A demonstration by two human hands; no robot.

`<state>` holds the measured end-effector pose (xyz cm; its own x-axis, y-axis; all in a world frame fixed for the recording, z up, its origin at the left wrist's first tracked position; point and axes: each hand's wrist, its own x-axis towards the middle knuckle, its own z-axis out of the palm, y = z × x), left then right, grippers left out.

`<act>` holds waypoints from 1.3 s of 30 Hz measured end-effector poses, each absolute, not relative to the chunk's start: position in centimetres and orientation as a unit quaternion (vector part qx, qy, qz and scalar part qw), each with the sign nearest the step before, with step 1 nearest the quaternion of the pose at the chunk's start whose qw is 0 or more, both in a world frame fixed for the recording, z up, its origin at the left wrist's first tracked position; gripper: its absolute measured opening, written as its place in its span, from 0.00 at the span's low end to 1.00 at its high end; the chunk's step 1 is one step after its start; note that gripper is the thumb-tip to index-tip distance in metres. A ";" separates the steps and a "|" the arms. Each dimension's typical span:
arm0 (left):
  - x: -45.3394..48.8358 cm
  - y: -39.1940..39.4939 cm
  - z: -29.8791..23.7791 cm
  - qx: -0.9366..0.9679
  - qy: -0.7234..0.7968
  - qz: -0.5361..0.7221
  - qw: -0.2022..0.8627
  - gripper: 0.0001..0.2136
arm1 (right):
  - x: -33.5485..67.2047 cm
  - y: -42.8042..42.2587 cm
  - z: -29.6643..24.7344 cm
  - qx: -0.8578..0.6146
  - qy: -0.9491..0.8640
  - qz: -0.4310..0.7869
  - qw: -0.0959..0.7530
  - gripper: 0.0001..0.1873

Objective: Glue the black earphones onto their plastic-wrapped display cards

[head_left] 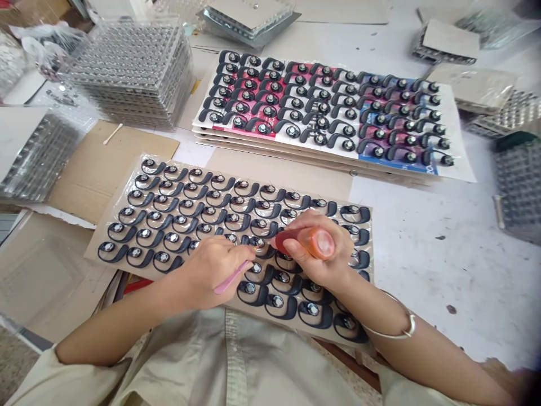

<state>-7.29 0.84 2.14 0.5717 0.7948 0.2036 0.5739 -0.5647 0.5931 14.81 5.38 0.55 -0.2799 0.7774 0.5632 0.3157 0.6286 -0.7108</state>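
Observation:
My left hand (217,268) is closed around a slim pink tool (231,277) that looks like tweezers; its tip points toward a round silver-topped part. My right hand (327,259) grips an orange-red squeeze bottle (319,242), tilted with its narrow nozzle aimed left at the same spot. Both tips come close together over a brown board (95,239), and whether they touch the part cannot be made out. Rows of black curved earphone-like pieces (146,256) lie on this board, each with a round end bearing a silver disc. My hands and forearms hide some of them.
Behind the board, stacked sheets (459,141) carry more black pieces in rows. A tall stack of clear trays (122,62) stands at the back left, near a cotton swab (112,134) on cardboard (91,169). More trays (519,186) sit at the right edge of the white table (422,248).

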 end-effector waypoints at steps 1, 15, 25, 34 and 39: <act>-7.3 1.0 2.3 0.853 0.403 0.223 0.247 0.08 | 14.8 5.3 0.6 -0.357 -0.765 0.238 0.480 0.08; -7.2 3.7 4.3 0.797 0.454 0.105 0.384 0.08 | 14.9 5.0 0.2 -0.335 -0.786 0.208 0.476 0.09; -7.6 5.0 4.3 0.745 0.450 0.153 0.468 0.06 | 15.0 4.9 0.2 -0.359 -0.779 0.210 0.469 0.08; -7.5 5.3 4.0 0.720 0.467 0.159 0.488 0.05 | 14.9 5.0 0.3 -0.326 -0.783 0.207 0.488 0.09; -7.5 5.3 3.9 0.715 0.470 0.162 0.491 0.05 | 14.9 4.9 0.2 -0.331 -0.778 0.219 0.487 0.08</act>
